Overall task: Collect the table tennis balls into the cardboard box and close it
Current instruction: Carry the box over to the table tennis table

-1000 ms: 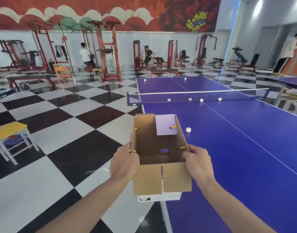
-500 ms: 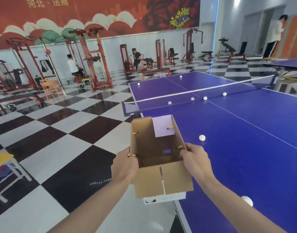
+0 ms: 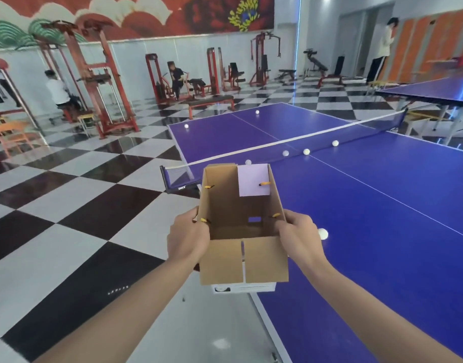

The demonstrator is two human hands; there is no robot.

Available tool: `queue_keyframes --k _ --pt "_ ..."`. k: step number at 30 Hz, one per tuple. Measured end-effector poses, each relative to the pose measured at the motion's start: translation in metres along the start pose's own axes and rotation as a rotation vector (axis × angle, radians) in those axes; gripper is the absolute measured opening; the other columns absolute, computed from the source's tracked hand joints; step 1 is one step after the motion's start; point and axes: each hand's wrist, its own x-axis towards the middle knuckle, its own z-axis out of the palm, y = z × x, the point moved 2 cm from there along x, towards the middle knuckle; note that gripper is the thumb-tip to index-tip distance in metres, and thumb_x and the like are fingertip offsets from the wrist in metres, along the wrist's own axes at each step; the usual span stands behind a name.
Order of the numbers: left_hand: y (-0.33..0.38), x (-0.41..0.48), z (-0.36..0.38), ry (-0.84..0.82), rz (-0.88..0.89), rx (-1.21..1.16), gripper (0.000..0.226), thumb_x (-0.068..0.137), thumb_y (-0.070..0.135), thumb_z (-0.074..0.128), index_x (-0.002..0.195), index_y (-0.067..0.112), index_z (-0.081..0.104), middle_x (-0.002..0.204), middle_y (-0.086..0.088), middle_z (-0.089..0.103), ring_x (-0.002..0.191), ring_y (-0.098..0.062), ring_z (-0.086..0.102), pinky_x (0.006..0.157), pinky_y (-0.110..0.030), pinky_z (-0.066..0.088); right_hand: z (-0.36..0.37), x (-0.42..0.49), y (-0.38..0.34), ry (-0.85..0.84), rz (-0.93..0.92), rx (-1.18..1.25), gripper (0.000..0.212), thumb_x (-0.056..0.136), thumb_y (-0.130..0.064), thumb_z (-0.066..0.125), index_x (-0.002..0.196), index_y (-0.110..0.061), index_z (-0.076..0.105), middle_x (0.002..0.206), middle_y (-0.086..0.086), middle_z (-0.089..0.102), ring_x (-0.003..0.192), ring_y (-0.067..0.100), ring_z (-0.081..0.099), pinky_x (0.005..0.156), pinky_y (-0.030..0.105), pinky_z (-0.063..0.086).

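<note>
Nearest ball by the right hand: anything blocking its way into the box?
Nothing visible. The ball lies on the table just right of the right hand, and the cardboard box is open on top. One catch: the right hand and left hand both hold the box walls, so neither is free.

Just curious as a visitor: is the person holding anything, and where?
The cardboard box: the left hand grips its left wall at the rim, the right hand its right wall.

Blue worktop (image 3: 382, 231), divided by a net (image 3: 356, 128). On it: 2 far balls (image 3: 257, 111) beyond the net, 4 net-side balls (image 3: 306, 151) along its near base, 1 near ball (image 3: 323, 233) toward the left edge.
</note>
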Motion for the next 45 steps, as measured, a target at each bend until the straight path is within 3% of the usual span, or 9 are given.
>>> queue_keyframes --k 6,9,13,16,20,25,30,37,45 --pt "-0.001 0.094 0.028 -0.104 0.123 -0.023 0.022 0.088 0.011 0.049 0.076 0.025 0.061 0.085 0.001 0.064 0.081 -0.022 0.058 0.063 -0.03 0.046 0.035 0.06 -0.011 0.078 0.022 -0.034 0.031 0.091 -0.011 0.042 0.109 -0.022 0.065 0.089 0.001 0.069 0.076 0.018 0.062 0.056 0.03 0.047" --pt "0.002 0.145 0.043 -0.14 0.186 -0.1 0.024 0.087 0.015 0.059 0.108 0.023 0.066 0.103 0.001 0.064 0.093 -0.018 0.056 0.063 -0.026 0.045 0.054 0.094 -0.017 0.143 0.058 -0.035 0.033 0.091 -0.01 0.04 0.109 -0.022 0.065 0.087 0.001 0.068 0.072 0.017 0.06 0.052 0.027 0.044" --pt "-0.001 0.207 0.067 -0.205 0.238 -0.112 0.031 0.086 0.019 0.064 0.117 0.019 0.063 0.115 -0.001 0.063 0.102 -0.018 0.056 0.067 -0.027 0.045 0.08 0.134 -0.02 0.195 0.134 -0.027 0.034 0.09 -0.011 0.04 0.112 -0.025 0.063 0.09 0.001 0.069 0.079 0.021 0.063 0.056 0.03 0.047" --pt "-0.002 0.243 0.092 -0.277 0.277 -0.113 0.032 0.086 0.019 0.064 0.118 0.019 0.062 0.118 0.0 0.062 0.102 -0.014 0.054 0.06 -0.018 0.04 0.092 0.158 -0.013 0.24 0.183 -0.027 0.031 0.089 -0.013 0.041 0.106 -0.026 0.063 0.088 0.0 0.069 0.08 0.023 0.064 0.058 0.033 0.048" --pt "0.0 0.277 0.131 -0.383 0.281 -0.086 0.03 0.087 0.017 0.063 0.117 0.018 0.063 0.119 -0.001 0.062 0.102 -0.016 0.055 0.074 -0.027 0.046 0.098 0.189 0.001 0.301 0.253 -0.03 0.028 0.089 -0.013 0.042 0.102 -0.026 0.063 0.088 0.004 0.069 0.082 0.026 0.064 0.065 0.041 0.053" --pt "0.017 0.308 0.182 -0.438 0.279 -0.059 0.031 0.089 0.013 0.059 0.119 0.015 0.064 0.113 -0.001 0.067 0.088 -0.013 0.055 0.071 -0.028 0.045 0.089 0.235 0.023 0.351 0.331 -0.08 0.028 0.087 -0.015 0.042 0.104 -0.025 0.062 0.086 0.004 0.068 0.073 0.023 0.06 0.057 0.033 0.046" --pt "0.041 0.336 0.23 -0.488 0.292 -0.047 0.036 0.09 0.015 0.06 0.125 0.015 0.059 0.122 -0.003 0.063 0.109 -0.023 0.058 0.086 -0.04 0.053 0.073 0.283 0.04 0.391 0.353 -0.073 0.03 0.089 -0.013 0.042 0.106 -0.027 0.062 0.089 0.0 0.068 0.066 0.016 0.057 0.049 0.023 0.04" --pt "0.069 0.358 0.282 -0.533 0.369 -0.031 0.037 0.088 0.016 0.062 0.125 0.015 0.059 0.122 -0.003 0.062 0.109 -0.02 0.058 0.082 -0.037 0.054 0.052 0.323 0.065 0.546 0.411 -0.072 0.027 0.092 -0.015 0.045 0.111 -0.02 0.062 0.097 -0.001 0.068 0.065 0.006 0.056 0.046 0.019 0.036" --pt "0.065 0.367 0.305 -0.55 0.362 -0.014 0.036 0.089 0.015 0.061 0.125 0.015 0.059 0.123 -0.004 0.063 0.109 -0.022 0.059 0.084 -0.038 0.053 0.05 0.339 0.081 0.534 0.447 -0.223 0.024 0.092 -0.023 0.046 0.112 -0.02 0.06 0.092 -0.002 0.068 0.056 0.006 0.053 0.042 0.015 0.029"
